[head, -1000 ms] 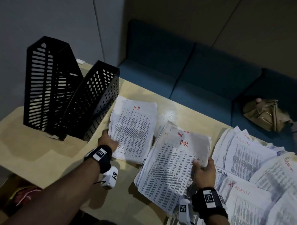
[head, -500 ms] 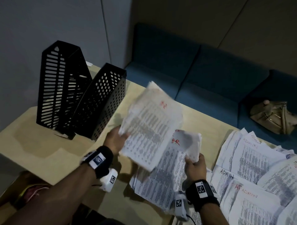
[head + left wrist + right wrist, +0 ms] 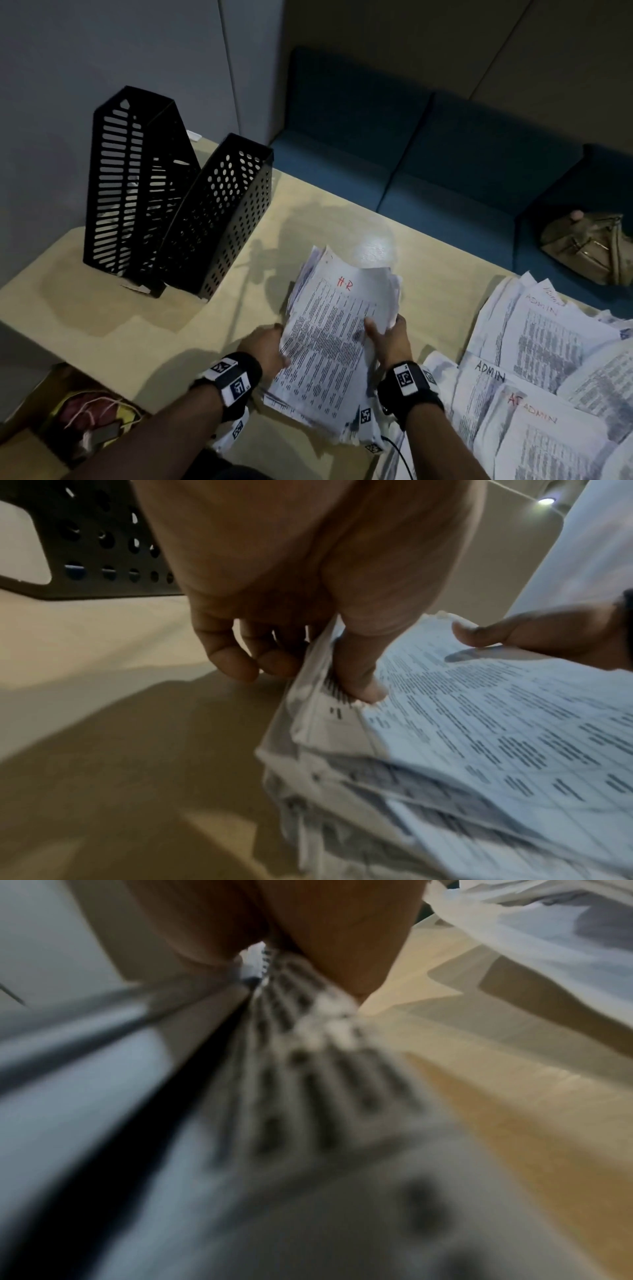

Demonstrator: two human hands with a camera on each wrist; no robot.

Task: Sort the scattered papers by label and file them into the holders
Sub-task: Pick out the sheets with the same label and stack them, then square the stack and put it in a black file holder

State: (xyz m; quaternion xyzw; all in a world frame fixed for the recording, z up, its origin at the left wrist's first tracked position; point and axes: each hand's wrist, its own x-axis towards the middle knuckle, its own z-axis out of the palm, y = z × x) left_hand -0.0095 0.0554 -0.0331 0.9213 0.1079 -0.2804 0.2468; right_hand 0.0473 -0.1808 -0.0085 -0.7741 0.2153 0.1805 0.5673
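Head view showed both hands pinching a rumpled white stack of printed HR papers (image 3: 337,342), left hand (image 3: 265,351) and right hand (image 3: 388,337) at opposite edges, right of the black perforated file holders (image 3: 178,212); right fingers apparently curled underneath.

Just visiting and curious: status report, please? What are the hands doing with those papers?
Left hand and right hand both grip the HR stack. Stack not yet filed. Both black holders stand apart, far left. ADMIN papers lie right, clear of the path.

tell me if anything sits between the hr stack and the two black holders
Nothing visible does. The HR stack, held by the left hand and right hand, has only bare table between it and the holders. The ADMIN papers lie on the opposite side.
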